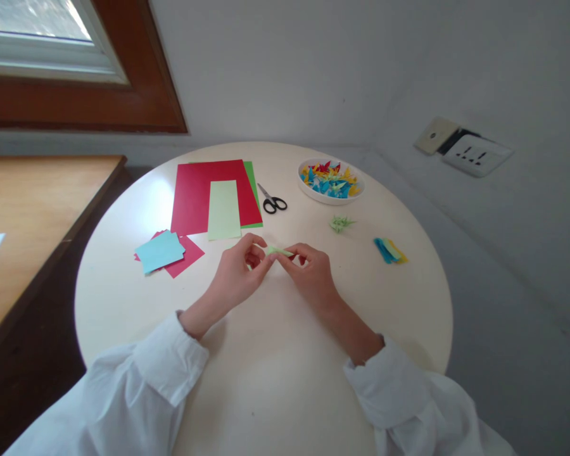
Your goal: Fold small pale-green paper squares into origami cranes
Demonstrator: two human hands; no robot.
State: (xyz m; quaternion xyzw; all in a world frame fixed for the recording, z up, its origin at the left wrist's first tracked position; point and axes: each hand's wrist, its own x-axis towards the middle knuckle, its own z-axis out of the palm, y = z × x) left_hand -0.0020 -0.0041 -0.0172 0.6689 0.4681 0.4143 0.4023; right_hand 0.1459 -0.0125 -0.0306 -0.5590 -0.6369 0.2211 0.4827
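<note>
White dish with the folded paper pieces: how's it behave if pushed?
Probably slides rather than tips: the white dish is shallow and wide. Likely light for its size, since its visible load is small folded paper pieces. Those may shift or spill on a sharp jolt: they're heaped, some close to the low rim.

1. No text, label, brand, number or sign can be read anywhere in view.
2. Wall socket plate [481,156]: dark socket holes show, but no legible lettering.
3. Beige wall plate [436,134] beside it: a dark round mark, no readable symbol.
4. Scissors [268,197]: no brand legible.
5. Red sheet [190,199], light green sheet [224,209] and folded light green paper [278,251]: no readable print.
</note>
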